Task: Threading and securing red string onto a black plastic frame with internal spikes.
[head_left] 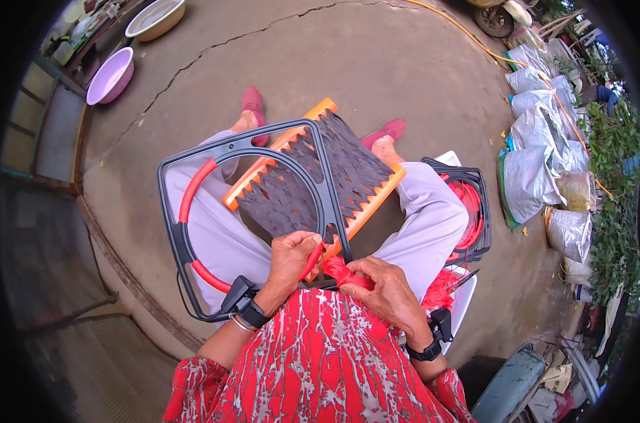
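A dark grey frame point(248, 134), roughly square with a round ring inside it, leans across my lap. Red cord point(194, 189) is wrapped tightly round separate stretches of its ring. My left hand point(289, 262) is closed at the ring's near right side, thumb and fingers pinching the red cord there. Just to the right, my right hand point(384, 287) grips a loose bundle of red cord point(343, 271), its fingers wrapped round it. Where the cord runs between the two hands is partly hidden by the fingers.
An orange-edged rack with dark woven straps point(320, 166) lies between my legs. To my right are stacked dark frames point(483, 211) with red wrapping and a white tub point(462, 317) of red cord. Silvery sacks point(527, 180) line the right; two basins point(112, 76) stand far left.
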Demonstrator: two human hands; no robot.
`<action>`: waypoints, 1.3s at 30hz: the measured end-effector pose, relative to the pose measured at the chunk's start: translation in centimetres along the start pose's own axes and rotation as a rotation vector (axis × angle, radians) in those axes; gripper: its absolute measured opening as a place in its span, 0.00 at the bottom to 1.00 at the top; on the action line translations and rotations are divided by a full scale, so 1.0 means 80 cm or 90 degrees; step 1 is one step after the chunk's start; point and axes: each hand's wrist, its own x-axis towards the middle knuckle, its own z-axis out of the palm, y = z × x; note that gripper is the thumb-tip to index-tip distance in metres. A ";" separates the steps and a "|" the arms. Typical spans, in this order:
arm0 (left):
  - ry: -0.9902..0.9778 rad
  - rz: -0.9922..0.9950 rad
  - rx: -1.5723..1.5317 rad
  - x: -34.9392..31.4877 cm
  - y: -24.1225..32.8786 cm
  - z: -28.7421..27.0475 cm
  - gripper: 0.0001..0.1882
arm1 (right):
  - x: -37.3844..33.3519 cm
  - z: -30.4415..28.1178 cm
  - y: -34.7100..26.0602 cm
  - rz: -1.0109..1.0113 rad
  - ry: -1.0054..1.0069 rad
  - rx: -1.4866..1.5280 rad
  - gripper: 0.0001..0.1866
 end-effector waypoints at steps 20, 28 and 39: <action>-0.013 -0.042 -0.034 -0.005 0.014 0.008 0.17 | 0.049 -0.036 0.081 0.033 0.339 0.969 0.14; -0.027 -0.040 -0.005 0.002 0.006 -0.001 0.12 | 0.049 -0.026 0.103 -0.030 0.351 1.038 0.13; 0.031 0.005 -0.031 0.013 0.026 -0.016 0.12 | 0.004 -0.090 0.108 -0.036 0.476 0.831 0.19</action>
